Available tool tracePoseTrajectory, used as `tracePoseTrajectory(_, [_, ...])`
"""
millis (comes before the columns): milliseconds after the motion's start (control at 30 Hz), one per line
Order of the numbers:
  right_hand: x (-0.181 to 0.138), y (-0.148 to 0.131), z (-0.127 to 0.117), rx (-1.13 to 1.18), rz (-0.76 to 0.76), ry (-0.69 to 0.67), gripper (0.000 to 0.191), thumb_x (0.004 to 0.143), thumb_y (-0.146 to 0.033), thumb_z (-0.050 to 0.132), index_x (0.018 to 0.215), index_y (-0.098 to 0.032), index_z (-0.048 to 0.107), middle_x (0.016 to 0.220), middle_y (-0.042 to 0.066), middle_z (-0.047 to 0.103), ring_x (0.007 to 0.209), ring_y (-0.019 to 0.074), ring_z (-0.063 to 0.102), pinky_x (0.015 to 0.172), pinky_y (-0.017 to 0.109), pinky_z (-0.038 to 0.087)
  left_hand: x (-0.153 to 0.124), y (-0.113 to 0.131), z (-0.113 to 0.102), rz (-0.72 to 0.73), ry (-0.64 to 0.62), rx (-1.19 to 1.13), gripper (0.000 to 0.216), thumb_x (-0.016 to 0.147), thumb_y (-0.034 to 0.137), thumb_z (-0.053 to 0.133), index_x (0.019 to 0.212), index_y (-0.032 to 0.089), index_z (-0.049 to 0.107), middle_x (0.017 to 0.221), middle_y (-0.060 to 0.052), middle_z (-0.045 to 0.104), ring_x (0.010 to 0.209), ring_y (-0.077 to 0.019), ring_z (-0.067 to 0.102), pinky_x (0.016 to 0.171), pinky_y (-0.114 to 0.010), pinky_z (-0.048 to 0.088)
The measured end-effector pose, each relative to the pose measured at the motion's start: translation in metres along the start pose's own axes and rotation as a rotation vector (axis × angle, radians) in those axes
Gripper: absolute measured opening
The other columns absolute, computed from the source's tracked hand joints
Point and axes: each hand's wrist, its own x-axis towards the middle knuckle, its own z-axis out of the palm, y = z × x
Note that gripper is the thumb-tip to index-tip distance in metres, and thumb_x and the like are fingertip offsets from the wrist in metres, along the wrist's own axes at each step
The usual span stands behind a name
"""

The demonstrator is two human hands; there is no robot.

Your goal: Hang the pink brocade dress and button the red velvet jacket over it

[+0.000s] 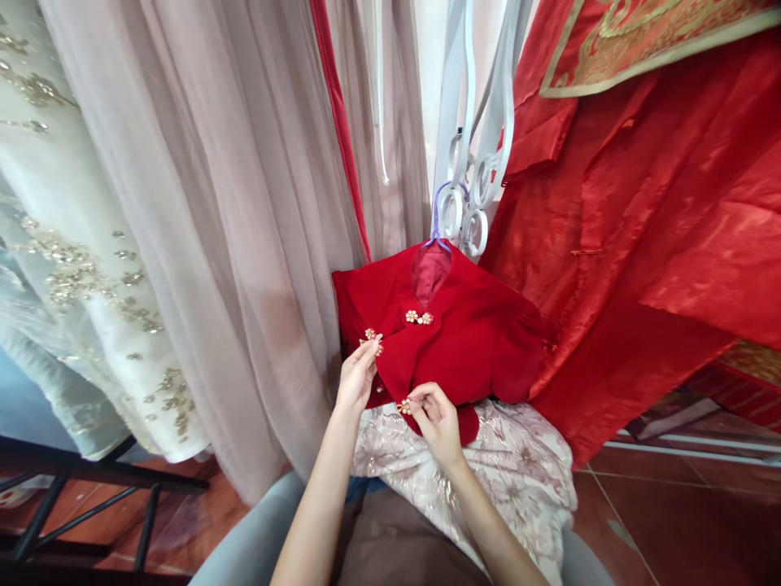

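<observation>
A small red velvet jacket hangs on a purple hanger from a white scrolled metal rack. It has gold-and-pearl frog clasps; one at the collar is fastened. My left hand pinches the jacket's left front edge by a clasp. My right hand pinches the lower clasp at the jacket's hem. Below the jacket hangs a pale pink brocade skirt.
Beige sheer fabric hangs at the left, beside a white gown with gold embroidery. Red satin garments hang at the right. A black metal frame stands at the lower left on a reddish tiled floor.
</observation>
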Motion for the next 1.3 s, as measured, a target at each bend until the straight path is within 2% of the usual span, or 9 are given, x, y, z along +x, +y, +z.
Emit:
tracePoseTrajectory(200, [0.000, -0.003, 0.001, 0.005, -0.034, -0.025, 0.007, 0.085, -0.026, 0.056, 0.080, -0.021, 0.055, 0.074, 0.002, 0.057, 0.069, 0.0153, 0.057, 0.066, 0.027, 0.047, 0.004, -0.009, 0.007, 0.080, 0.114, 0.073, 0.030, 0.058, 0.020, 0.081, 0.086, 0.014, 0.073, 0.076, -0.004, 0.073, 0.063, -0.0103, 0.065, 0.060, -0.020, 0.050])
tracePoseTrajectory(433, [0.000, -0.005, 0.002, 0.001, -0.045, -0.024, 0.008, 0.085, -0.026, 0.056, 0.079, -0.021, 0.054, 0.075, 0.002, 0.056, 0.070, 0.0155, 0.057, 0.066, 0.027, 0.047, 0.003, -0.009, 0.006, 0.057, 0.191, 0.079, 0.027, 0.059, 0.020, 0.082, 0.084, 0.014, 0.074, 0.084, -0.007, 0.074, 0.073, -0.0133, 0.068, 0.071, -0.025, 0.053])
tracePoseTrajectory(533, [0.000, -0.005, 0.003, 0.008, -0.049, -0.030, 0.007, 0.085, -0.025, 0.055, 0.079, -0.021, 0.054, 0.075, 0.002, 0.056, 0.070, 0.0153, 0.057, 0.066, 0.027, 0.046, 0.002, -0.005, 0.003, 0.064, 0.173, 0.079, 0.025, 0.057, 0.020, 0.082, 0.080, 0.014, 0.074, 0.087, -0.008, 0.074, 0.077, -0.0132, 0.068, 0.074, -0.024, 0.052])
tracePoseTrajectory(700, [0.000, -0.004, 0.003, 0.014, -0.047, -0.037, 0.008, 0.085, -0.024, 0.055, 0.079, -0.020, 0.054, 0.075, 0.001, 0.056, 0.070, 0.0149, 0.057, 0.066, 0.026, 0.046, -0.001, 0.001, 0.000, 0.011, 0.047, 0.105, 0.031, 0.053, 0.023, 0.084, 0.081, 0.013, 0.074, 0.084, -0.008, 0.074, 0.070, -0.0104, 0.066, 0.068, -0.020, 0.050])
tracePoseTrajectory(867, [0.000, -0.002, 0.003, 0.023, -0.057, -0.054, 0.006, 0.086, -0.022, 0.055, 0.080, -0.020, 0.055, 0.077, 0.001, 0.057, 0.072, 0.0143, 0.057, 0.067, 0.025, 0.046, -0.001, 0.002, 0.003, 0.074, 0.088, 0.100, 0.034, 0.044, 0.021, 0.087, 0.073, 0.013, 0.071, 0.074, -0.005, 0.072, 0.068, -0.0107, 0.066, 0.071, -0.022, 0.051])
tracePoseTrajectory(1000, [0.000, -0.003, 0.003, 0.022, -0.061, -0.059, 0.006, 0.086, -0.022, 0.055, 0.080, -0.020, 0.056, 0.078, 0.001, 0.056, 0.072, 0.0143, 0.057, 0.067, 0.025, 0.046, 0.000, -0.006, 0.001, 0.237, 0.125, 0.192, 0.031, 0.051, 0.031, 0.084, 0.073, 0.014, 0.069, 0.076, -0.004, 0.071, 0.067, -0.0122, 0.065, 0.066, -0.023, 0.051])
tracePoseTrajectory(1133, [0.000, -0.002, 0.002, 0.015, -0.060, -0.056, 0.006, 0.085, -0.022, 0.055, 0.080, -0.020, 0.056, 0.078, 0.001, 0.056, 0.072, 0.0146, 0.056, 0.067, 0.026, 0.046, -0.004, -0.013, 0.000, 0.522, 0.182, 0.507, 0.031, 0.070, 0.041, 0.071, 0.086, 0.015, 0.068, 0.073, -0.004, 0.067, 0.067, -0.0150, 0.064, 0.064, -0.026, 0.051])
tracePoseTrajectory(1233, [0.000, 0.000, 0.002, 0.018, -0.056, -0.056, 0.006, 0.085, -0.023, 0.055, 0.080, -0.020, 0.056, 0.078, 0.001, 0.056, 0.072, 0.0149, 0.056, 0.067, 0.026, 0.046, -0.011, -0.008, 0.011, 0.855, 0.309, 0.848, 0.032, 0.079, 0.041, 0.063, 0.101, 0.017, 0.063, 0.090, -0.008, 0.064, 0.084, -0.0194, 0.062, 0.077, -0.033, 0.050])
tracePoseTrajectory(1300, [0.000, -0.001, 0.002, 0.021, -0.050, -0.057, 0.007, 0.085, -0.023, 0.055, 0.080, -0.020, 0.056, 0.077, 0.001, 0.056, 0.072, 0.0150, 0.056, 0.067, 0.026, 0.046, -0.013, -0.001, 0.025, 1.056, 0.217, 1.080, 0.029, 0.083, 0.036, 0.060, 0.107, 0.020, 0.061, 0.107, -0.011, 0.059, 0.102, -0.0223, 0.056, 0.091, -0.039, 0.045])
